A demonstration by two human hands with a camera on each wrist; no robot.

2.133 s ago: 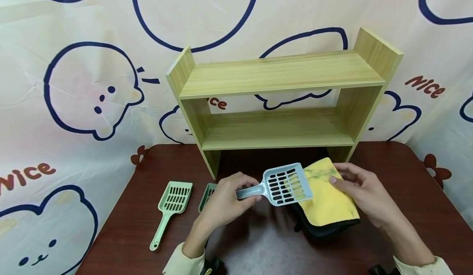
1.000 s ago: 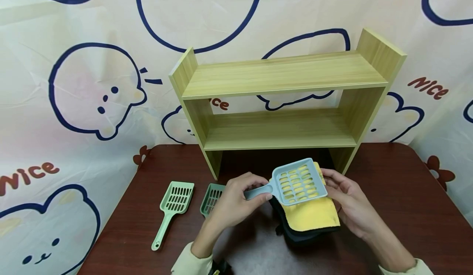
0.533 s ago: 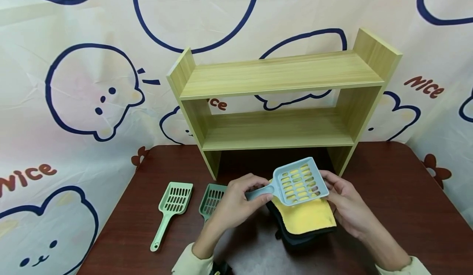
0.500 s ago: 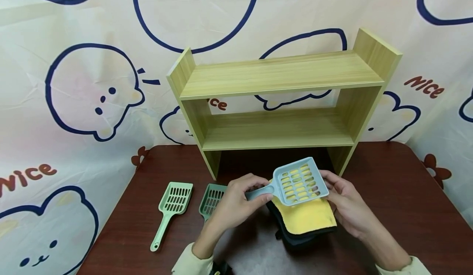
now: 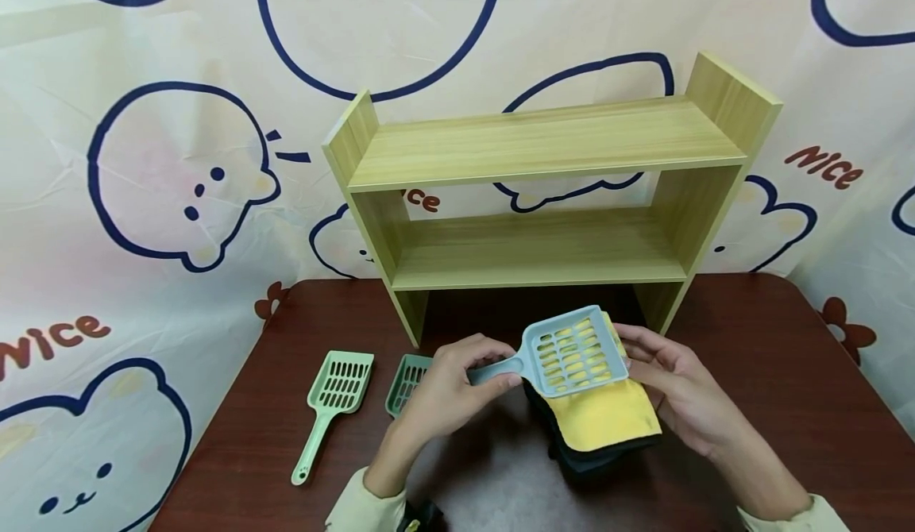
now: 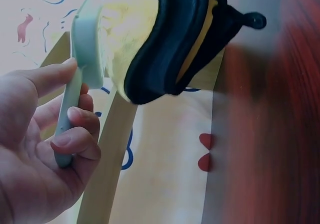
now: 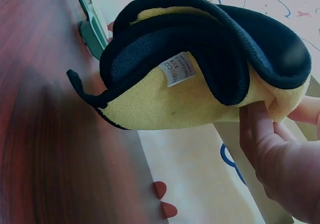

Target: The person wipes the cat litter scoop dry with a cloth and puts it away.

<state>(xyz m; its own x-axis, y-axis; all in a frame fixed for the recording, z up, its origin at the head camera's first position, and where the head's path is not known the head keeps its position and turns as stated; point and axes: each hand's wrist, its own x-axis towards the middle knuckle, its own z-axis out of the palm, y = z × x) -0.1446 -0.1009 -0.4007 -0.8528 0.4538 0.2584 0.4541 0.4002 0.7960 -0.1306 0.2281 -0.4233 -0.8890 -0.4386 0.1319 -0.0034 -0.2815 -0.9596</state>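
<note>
1. Blue plastic sits in the left hand (image 5: 453, 381): its thumb and curled fingers grip the handle of the blue scoop (image 5: 577, 351), whose slotted head points right.
2. The right hand (image 5: 686, 393) holds the right edge of the cloth (image 5: 608, 421), fingers curled into its folds.
3. The cloth, yellow with dark sides, is raised above the table (image 5: 486, 492), just under the scoop's head and against it; yellow shows through the slots. In the right wrist view, a white label (image 7: 179, 70) shows inside the folds, and a dark loop (image 7: 77, 84) hangs at one end.
4. Left of the left hand, the dark green scoop (image 5: 409, 381) lies on the table, partly hidden by that hand.
5. Farther left lies the light green scoop (image 5: 336, 389), handle toward the near side.
6. At the far side stands the wooden shelf (image 5: 539, 250), two boards between upright sides.
7. Behind it hangs the backdrop (image 5: 400, 24), pale, with blue-outlined figures and red "Nice" lettering.
</note>
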